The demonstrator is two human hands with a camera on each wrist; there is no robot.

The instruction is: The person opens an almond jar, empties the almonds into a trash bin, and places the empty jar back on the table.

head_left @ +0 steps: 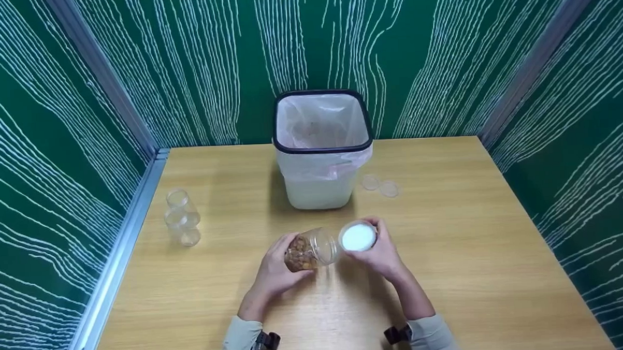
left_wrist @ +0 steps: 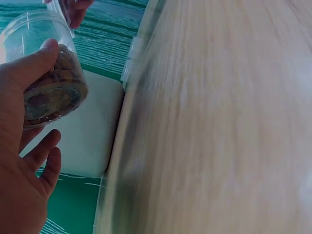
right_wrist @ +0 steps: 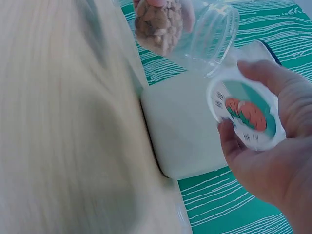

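My left hand (head_left: 274, 273) grips a clear plastic jar (head_left: 323, 245) tipped on its side, its uncovered mouth facing right. Brown nuts (head_left: 300, 252) that look like almonds lie toward the jar's bottom end. Close to that mouth, my right hand (head_left: 382, 254) holds a round lid (head_left: 359, 237) by its edge, thumb on one side and fingers on the other. In the head view the lid's white face shows; the right wrist view shows its printed face (right_wrist: 246, 116), with a reddish-orange picture and green. Both hands are above the table, in front of the bin.
A white bin (head_left: 320, 190) with a black rim and a plastic liner stands at the table's back middle. Several clear empty jars (head_left: 182, 214) stand at the left. Two thin clear discs (head_left: 388, 188) lie right of the bin. Green patterned walls (head_left: 432, 62) enclose the wooden table (head_left: 474, 231).
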